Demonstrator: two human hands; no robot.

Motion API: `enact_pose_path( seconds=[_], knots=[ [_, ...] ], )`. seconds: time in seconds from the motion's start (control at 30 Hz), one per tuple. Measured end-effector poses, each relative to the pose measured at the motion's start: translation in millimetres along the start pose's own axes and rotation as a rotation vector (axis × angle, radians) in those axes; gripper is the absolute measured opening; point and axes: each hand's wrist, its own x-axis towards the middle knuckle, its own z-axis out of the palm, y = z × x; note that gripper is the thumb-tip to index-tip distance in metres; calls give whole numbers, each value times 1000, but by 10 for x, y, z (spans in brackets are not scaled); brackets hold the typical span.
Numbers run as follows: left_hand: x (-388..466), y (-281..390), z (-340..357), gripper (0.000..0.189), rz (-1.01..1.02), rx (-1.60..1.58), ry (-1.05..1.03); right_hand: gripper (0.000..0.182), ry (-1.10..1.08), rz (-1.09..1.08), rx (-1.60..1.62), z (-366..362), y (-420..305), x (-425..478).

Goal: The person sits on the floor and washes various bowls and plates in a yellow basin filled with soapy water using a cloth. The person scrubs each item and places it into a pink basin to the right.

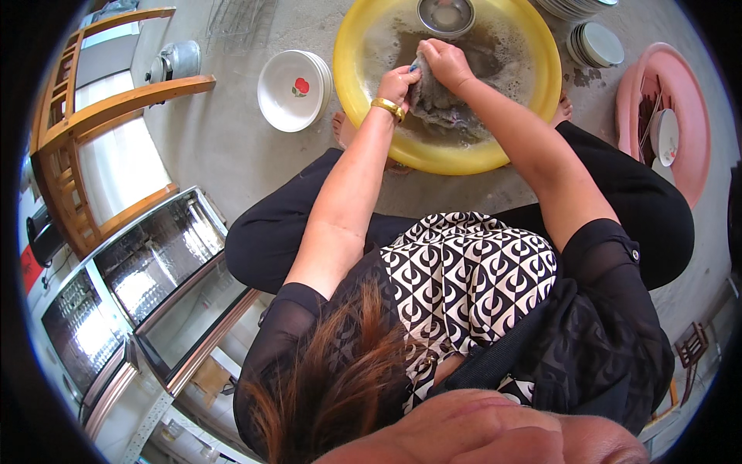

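Observation:
My left hand (399,87) and my right hand (446,62) are close together over a large yellow basin (352,64). Both grip a wet grey cloth (430,95), which hangs down into murky, sudsy water. A small blue spot shows by my left thumb; I cannot tell what it is. On the far side of the basin sits a round metal bowl (445,18), apart from both hands. A gold-coloured bracelet (388,108) circles my left wrist. Part of the cloth is hidden by my right hand and forearm.
Stacked white bowls (284,95) stand left of the basin. To the right are stacked plates (603,45) and a pink basin (698,130) holding chopsticks (647,119) and a bowl (668,139). A metal kettle (182,61), wooden chair (124,110) and wire rack (240,23) are at left.

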Motion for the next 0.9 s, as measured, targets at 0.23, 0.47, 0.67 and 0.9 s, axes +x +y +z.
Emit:
enact_pose_path(
  seconds=[0.23,0.47,0.67,0.9],
  knots=[
    [-170,103,250,28,-6,-226,-148,39,-117,1038,1311,-226,345,8],
    [-107,266,-82,41,-166,-22,-211,41,-358,762,790,-59,165,48],
    [-17,23,-159,23,-124,334,-95,32,-143,284,-66,17,206,142],
    [178,-215,-452,23,134,640,166,32,-574,80,-603,-153,368,-155]
  ],
)
